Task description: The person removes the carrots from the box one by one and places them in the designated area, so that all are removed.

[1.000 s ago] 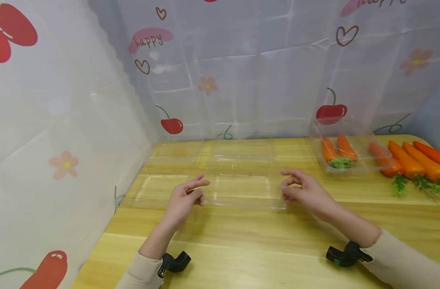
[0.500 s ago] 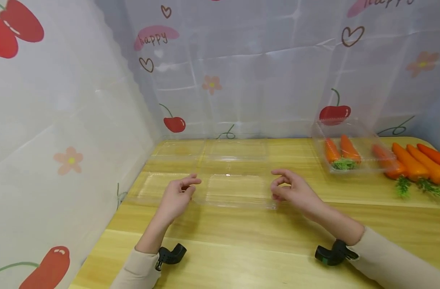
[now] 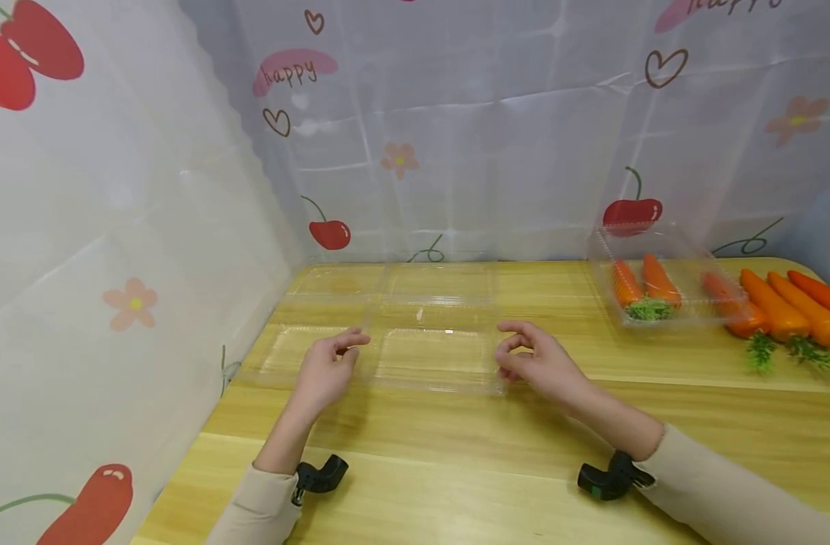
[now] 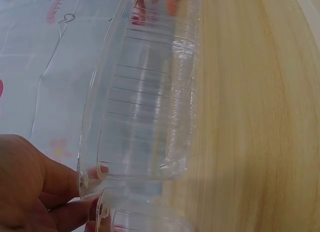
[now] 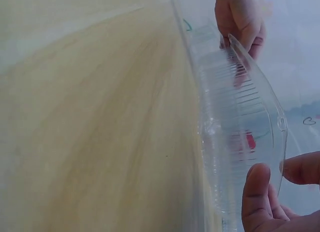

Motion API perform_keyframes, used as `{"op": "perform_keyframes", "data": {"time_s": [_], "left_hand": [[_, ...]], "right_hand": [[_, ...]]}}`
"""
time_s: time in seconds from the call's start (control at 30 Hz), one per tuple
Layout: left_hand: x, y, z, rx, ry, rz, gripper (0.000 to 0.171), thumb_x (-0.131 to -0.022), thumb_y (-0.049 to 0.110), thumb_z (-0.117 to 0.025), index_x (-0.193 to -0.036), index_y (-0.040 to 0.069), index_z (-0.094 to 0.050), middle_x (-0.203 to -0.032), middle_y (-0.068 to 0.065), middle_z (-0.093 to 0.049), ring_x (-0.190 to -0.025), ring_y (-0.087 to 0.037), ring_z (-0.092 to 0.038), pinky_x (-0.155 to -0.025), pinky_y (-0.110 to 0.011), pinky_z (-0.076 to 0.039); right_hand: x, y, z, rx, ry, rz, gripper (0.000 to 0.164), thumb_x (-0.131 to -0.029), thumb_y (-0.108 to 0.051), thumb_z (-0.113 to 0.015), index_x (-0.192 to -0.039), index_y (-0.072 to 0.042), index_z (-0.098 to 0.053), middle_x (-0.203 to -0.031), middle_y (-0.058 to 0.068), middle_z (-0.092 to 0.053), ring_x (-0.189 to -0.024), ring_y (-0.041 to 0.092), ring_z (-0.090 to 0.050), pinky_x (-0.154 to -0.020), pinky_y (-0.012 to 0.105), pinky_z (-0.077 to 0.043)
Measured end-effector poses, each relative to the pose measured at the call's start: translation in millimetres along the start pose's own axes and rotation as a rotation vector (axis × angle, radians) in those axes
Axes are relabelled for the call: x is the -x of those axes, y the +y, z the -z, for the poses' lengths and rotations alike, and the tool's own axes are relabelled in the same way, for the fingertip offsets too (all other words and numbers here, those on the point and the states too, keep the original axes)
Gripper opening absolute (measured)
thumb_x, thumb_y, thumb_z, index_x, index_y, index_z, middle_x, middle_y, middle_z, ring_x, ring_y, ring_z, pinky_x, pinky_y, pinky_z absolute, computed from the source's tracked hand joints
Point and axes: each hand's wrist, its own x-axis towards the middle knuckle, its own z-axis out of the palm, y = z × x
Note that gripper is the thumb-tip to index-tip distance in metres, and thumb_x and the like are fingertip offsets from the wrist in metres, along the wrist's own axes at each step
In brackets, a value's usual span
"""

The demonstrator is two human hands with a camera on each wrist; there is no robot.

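A clear plastic clamshell box (image 3: 431, 356) sits on the wood-grain surface (image 3: 415, 469) between the person's two hands, its lid folded back toward the printed curtain (image 3: 489, 166). The left hand (image 3: 322, 371) pinches its left edge near a corner; in the left wrist view one fingertip shows through the plastic. The right hand (image 3: 540, 363) grasps the opposite edge, thumb on the wall and index finger at the rim.

A second clear box (image 3: 299, 352) lies just beside it on the left, partly hidden by the left hand; I cannot tell whether the two boxes touch. At the far right of the surface stands a third clear box (image 3: 690, 303), with two short carrots (image 3: 660, 281) showing through it, green tops toward the person. More orange carrots (image 3: 782, 314) lie side by side to its right, one partly seen through its wall. Beige sleeves (image 3: 258, 499) cover the forearms, and a black wrist camera (image 3: 322, 474) sits at each cuff. Cherries, flowers and hearts decorate the curtain.
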Motion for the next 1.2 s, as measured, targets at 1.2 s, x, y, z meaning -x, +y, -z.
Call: {"op": "perform_keyframes", "data": {"time_s": [1.2], "left_hand": [[4.0,18.1,-31.5,-0.004,0.108,-0.187,0.036,-0.098,0.017,-0.069,-0.133,0.022,-0.070,-0.131,-0.006,-0.070,-0.077,-0.021,-0.059,-0.054,-0.026,-0.045]], "right_hand": [[32,27,69,-0.017,-0.018,-0.068,0.059,-0.106,-0.025,-0.059,-0.151,0.008,-0.040,-0.123,0.020,-0.052,-0.092,0.018,-0.069,-0.079,0.028,-0.061]]}}
